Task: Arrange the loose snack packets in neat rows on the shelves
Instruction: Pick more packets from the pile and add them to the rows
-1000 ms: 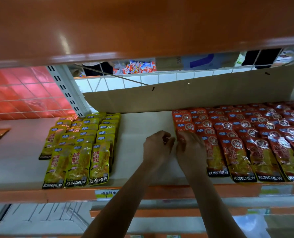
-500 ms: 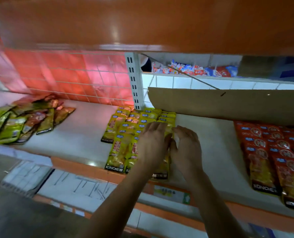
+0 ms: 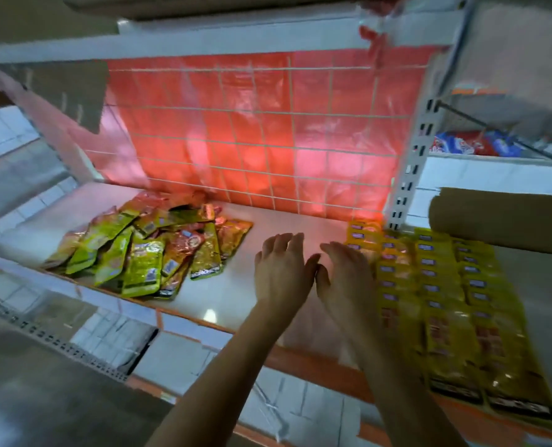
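A loose heap of green, yellow and red snack packets [image 3: 145, 250] lies jumbled at the left of the white shelf [image 3: 268, 217]. To the right, yellow packets [image 3: 442, 298] lie in neat overlapping rows down to the shelf's front edge. My left hand [image 3: 281, 269] and my right hand [image 3: 345, 275] hover side by side over the bare stretch of shelf between the heap and the rows. Fingers on both are straight and spread, and neither holds anything. My right hand's edge is close to the leftmost yellow row.
A wire grid backed with red plastic [image 3: 268, 130] closes the rear. A white slotted upright [image 3: 410, 169] stands at the right, beside a cardboard sheet [image 3: 500, 217]. An upper shelf hangs overhead, and lower shelves lie below the orange front rail [image 3: 316, 359].
The view has swung left from the red packet rows past the yellow rows. Both hands left the yellow packets and now hover open over bare shelf, nearer the loose heap.
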The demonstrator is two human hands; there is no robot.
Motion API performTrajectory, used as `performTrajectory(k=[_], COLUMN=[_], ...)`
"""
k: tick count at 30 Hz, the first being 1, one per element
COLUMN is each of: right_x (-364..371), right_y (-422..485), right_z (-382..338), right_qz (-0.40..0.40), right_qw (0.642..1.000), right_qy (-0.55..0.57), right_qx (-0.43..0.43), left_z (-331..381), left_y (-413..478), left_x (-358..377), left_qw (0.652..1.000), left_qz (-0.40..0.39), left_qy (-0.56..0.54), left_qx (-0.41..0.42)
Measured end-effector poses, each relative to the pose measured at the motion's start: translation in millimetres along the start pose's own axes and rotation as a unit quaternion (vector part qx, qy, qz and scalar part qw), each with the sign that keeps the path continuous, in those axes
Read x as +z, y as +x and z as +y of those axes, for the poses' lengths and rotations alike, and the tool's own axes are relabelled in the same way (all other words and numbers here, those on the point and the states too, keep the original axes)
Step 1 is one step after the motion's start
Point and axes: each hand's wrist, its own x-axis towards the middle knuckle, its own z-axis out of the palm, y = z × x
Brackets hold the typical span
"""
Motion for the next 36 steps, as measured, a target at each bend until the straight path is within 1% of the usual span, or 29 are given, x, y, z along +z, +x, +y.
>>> performTrajectory(k=[5, 8, 12, 15, 23, 29, 33, 35, 36], right_x=[53, 78, 106, 121, 148, 145, 137, 131, 128], right_y=[17, 29, 49, 64, 90, 90, 87, 86, 84], right_z=[-40, -56, -73, -89, -115, -107, -96, -90, -87], right_qz=[-0.035, -0.072, -0.119, -0.126, -0.13, -0.105, -0.09, -0.083, -0.078], right_qw=[0.999, 0.997, 0.991, 0.988, 0.979, 0.971, 0.967, 0.966, 0.966], right_qy=[0.006, 0.007, -0.011, -0.024, -0.044, 0.039, 0.08, 0.11, 0.124], right_qx=[0.022, 0.041, 0.067, 0.088, 0.149, 0.211, 0.224, 0.218, 0.215], left_z=[-67, -99, -132, -147, -155, -155, -154, -153, -152], left_y=[16, 20, 24, 28, 30, 29, 32, 32, 32], left_x=[-8, -11, -13, -13, -2, 5, 5, 6, 7], left_qw=[0.995, 0.989, 0.981, 0.976, 0.975, 0.982, 0.989, 0.991, 0.993], left_qz=[-0.032, -0.03, -0.031, -0.038, -0.033, -0.021, -0.017, -0.012, -0.006], left_qy=[0.05, 0.079, 0.102, 0.117, 0.149, 0.137, 0.091, 0.081, 0.057], left_qx=[-0.076, -0.121, -0.16, -0.178, -0.164, -0.13, -0.118, -0.105, -0.102])
